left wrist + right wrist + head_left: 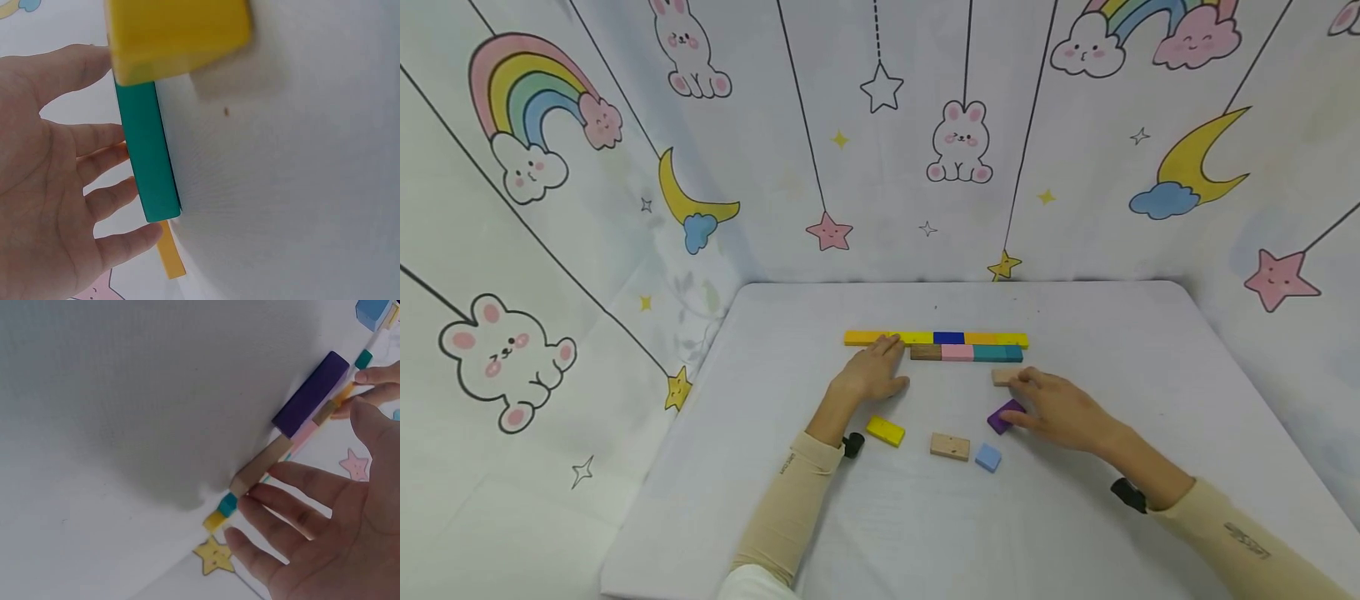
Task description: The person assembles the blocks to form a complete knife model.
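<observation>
In the head view my left hand point(868, 372) lies palm-down at the left part of two rows of coloured blocks, fingertips at the long yellow row point(917, 337). The left wrist view shows its extended fingers along a teal block point(149, 153), which the hand hides from the head camera. My right hand point(1060, 408) reaches in from the right, fingers loosely bent. Its fingertips are right at a plain wooden block point(1002, 377), also seen in the right wrist view point(262, 465). The thumb overlaps a purple block point(1004, 417) in the head view.
Loose on the white table point(715, 500) lie a yellow block point(885, 431), a second wooden block point(950, 446) and a small light-blue block point(988, 457). The second row has brown point(925, 352), pink point(957, 352) and teal point(997, 353) pieces. A patterned cloth point(895, 192) stands behind.
</observation>
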{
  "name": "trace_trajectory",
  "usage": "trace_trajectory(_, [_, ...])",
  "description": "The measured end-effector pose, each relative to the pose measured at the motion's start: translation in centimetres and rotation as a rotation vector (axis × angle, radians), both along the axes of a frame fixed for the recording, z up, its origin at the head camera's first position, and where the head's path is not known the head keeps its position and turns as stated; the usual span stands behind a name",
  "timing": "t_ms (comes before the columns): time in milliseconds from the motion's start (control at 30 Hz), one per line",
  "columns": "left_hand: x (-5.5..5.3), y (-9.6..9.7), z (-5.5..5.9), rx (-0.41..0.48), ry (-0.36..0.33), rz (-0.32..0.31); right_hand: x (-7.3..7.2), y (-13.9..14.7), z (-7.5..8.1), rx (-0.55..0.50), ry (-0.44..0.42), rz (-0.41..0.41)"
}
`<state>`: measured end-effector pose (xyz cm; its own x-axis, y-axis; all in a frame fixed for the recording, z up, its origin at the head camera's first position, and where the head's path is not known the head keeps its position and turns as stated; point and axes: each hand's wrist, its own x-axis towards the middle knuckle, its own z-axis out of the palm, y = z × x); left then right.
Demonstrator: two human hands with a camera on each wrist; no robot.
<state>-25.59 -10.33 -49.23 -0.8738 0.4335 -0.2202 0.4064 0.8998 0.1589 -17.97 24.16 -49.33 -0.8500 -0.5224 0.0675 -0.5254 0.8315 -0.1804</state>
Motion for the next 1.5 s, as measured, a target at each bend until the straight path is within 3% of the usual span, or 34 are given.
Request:
trace_trajectory(333, [0.0, 0.1, 0.0, -0.005, -0.007, 0.010, -0.4, -0.7, 0.2, 0.017, 0.051, 0.071])
trace_trajectory(1033, [-0.2, 0.2, -0.3, -0.004, -0.005, 0.018, -1.3, -2.7, 0.8, 0.085, -0.049, 0.073])
trace_trajectory(1500, [-0.2, 0.1, -0.1, 0.015, -0.011, 0.016, -1.9, -4.3, 0.4, 0.096, -0.019, 0.118])
